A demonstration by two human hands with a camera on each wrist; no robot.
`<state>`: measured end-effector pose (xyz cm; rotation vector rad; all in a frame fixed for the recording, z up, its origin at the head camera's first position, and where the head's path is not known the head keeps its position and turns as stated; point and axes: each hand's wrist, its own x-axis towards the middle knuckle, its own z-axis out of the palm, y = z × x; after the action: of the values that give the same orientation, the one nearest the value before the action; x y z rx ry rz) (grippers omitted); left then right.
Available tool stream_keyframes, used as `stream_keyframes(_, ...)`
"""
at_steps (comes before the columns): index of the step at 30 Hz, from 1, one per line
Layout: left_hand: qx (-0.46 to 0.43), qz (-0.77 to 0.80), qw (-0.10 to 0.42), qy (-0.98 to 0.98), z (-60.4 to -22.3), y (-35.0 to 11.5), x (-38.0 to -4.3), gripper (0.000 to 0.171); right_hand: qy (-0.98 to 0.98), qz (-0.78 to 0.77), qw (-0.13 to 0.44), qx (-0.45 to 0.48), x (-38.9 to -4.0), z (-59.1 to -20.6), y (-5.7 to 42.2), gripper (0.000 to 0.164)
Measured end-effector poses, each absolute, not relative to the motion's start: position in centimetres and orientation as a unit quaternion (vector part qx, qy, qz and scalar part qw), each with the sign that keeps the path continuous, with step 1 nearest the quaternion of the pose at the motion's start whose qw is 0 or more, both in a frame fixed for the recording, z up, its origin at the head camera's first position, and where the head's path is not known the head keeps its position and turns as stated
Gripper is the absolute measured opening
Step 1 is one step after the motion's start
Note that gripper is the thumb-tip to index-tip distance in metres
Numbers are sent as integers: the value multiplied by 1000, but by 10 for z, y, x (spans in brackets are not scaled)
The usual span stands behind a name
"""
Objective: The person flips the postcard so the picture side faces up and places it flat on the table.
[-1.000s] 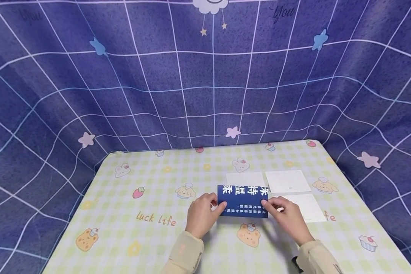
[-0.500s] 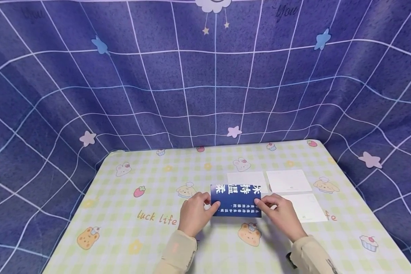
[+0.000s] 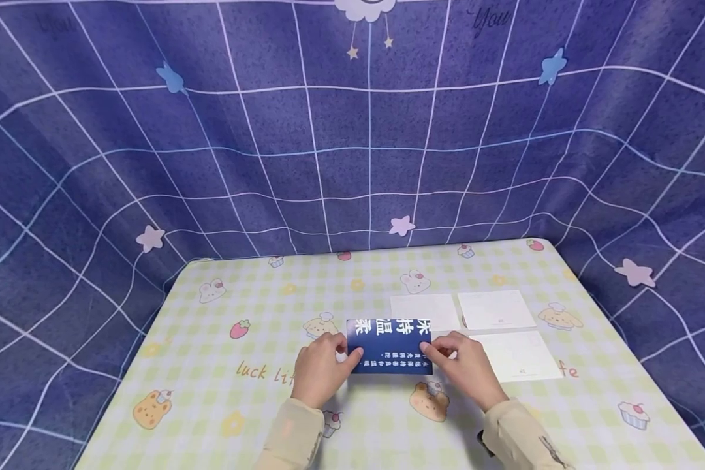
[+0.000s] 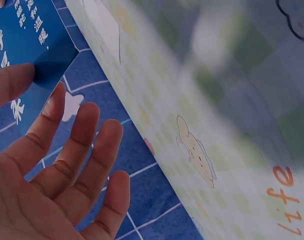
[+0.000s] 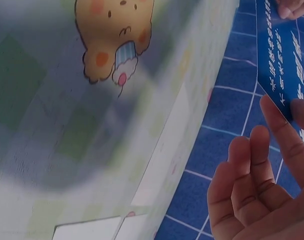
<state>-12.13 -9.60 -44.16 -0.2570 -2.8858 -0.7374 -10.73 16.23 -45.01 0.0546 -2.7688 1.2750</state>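
A dark blue card (image 3: 390,346) with white Chinese characters, upside down in the head view, is held above the table between both hands. My left hand (image 3: 323,367) pinches its left edge, thumb on the printed face and index finger behind. At the opposite edge, my right hand (image 3: 465,367) pinches the card the same way. In the left wrist view the card (image 4: 42,30) is under the thumb, while the other fingers (image 4: 104,145) spread loosely. The right wrist view has the card (image 5: 277,65) between thumb and index finger.
Three white cards lie on the checked tablecloth (image 3: 200,346): one at back left (image 3: 425,307), one at back right (image 3: 498,309), one nearer the front (image 3: 525,356) beside the right hand. A blue grid-patterned curtain (image 3: 341,130) stands behind and at both sides.
Both hands have carried the blue card to the left in the head view, uncovering more of the white cards. The pinch at each edge stays the same.
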Motion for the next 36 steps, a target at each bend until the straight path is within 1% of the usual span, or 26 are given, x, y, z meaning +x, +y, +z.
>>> stream_keyframes(6,-76,-238,73,-966,-442,-105,-121,32,-908,416,40,22,-109,-453,153,21)
stream_keyframes(23,-36,-218,41,-975,-448,-132,-119,33,-904,426,9,24,-116,-461,119,23)
stream_keyframes(30,-29,-210,43,-976,-447,-142,-117,33,-910,414,4,28,-118,-464,106,20)
stream_keyframes(36,-21,-202,48,-978,-450,-151,-116,35,-910,412,-10,36,-118,-462,95,22)
